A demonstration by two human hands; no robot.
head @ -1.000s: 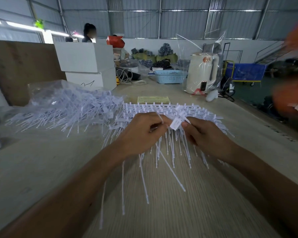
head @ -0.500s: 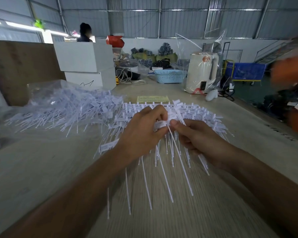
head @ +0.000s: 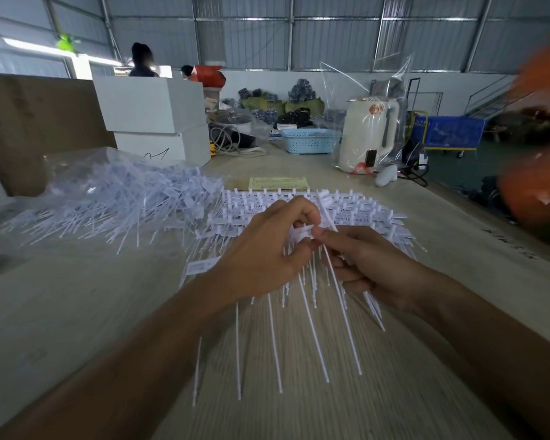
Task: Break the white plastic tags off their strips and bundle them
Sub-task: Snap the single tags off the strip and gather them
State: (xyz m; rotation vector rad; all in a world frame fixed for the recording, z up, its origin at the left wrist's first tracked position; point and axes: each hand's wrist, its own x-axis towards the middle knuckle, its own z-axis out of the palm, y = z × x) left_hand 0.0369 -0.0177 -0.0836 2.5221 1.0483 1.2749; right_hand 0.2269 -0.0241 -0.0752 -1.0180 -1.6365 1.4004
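Note:
A stack of white tag strips lies on the wooden table right behind my hands. My left hand grips a strip of white tags, whose long thin tails hang down toward me. My right hand pinches one tag at its head next to my left fingers and also holds a small bundle of loose tags in its palm. The tails of that bundle stick out below the hand. A big pile of loose white tags lies to the left.
A clear plastic bag sits under and behind the loose pile. Two stacked white boxes, a blue basket, a bagged white kettle and a yellow note stand further back. Blurred orange shapes are at the right edge.
My hands drew closer together over the strip stack and rose slightly. The right fingers shifted from a tag held out to the side to pinching one at my left fingertips.

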